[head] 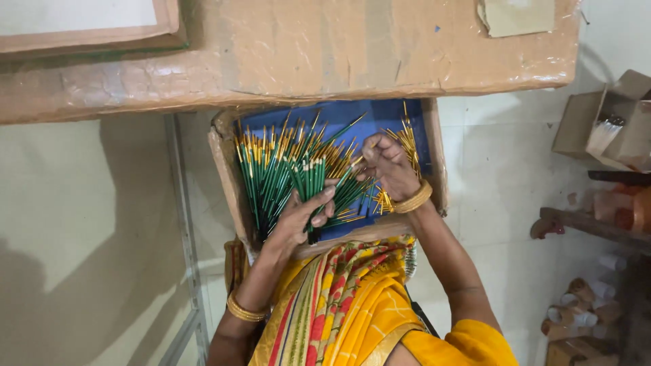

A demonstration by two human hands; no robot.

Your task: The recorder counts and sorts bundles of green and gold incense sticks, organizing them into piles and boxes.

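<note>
Single view only, from a head-worn camera looking steeply down over the person's lap. It sits close above the work: the left hand (298, 217) and right hand (388, 166) fall near frame centre, both forearms running down to the lower edge. Beyond the hands, the frame's top is filled by a large cardboard sheet (305, 47). No second view to compare.

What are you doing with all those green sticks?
A person sits with a cardboard box on their lap, its bottom lined in blue. It holds many thin green sticks with gold ends. The left hand grips a bunch of green sticks upright, and the right hand pinches at the sticks beside it. A small pile of gold pieces lies along the box's right side.
</note>
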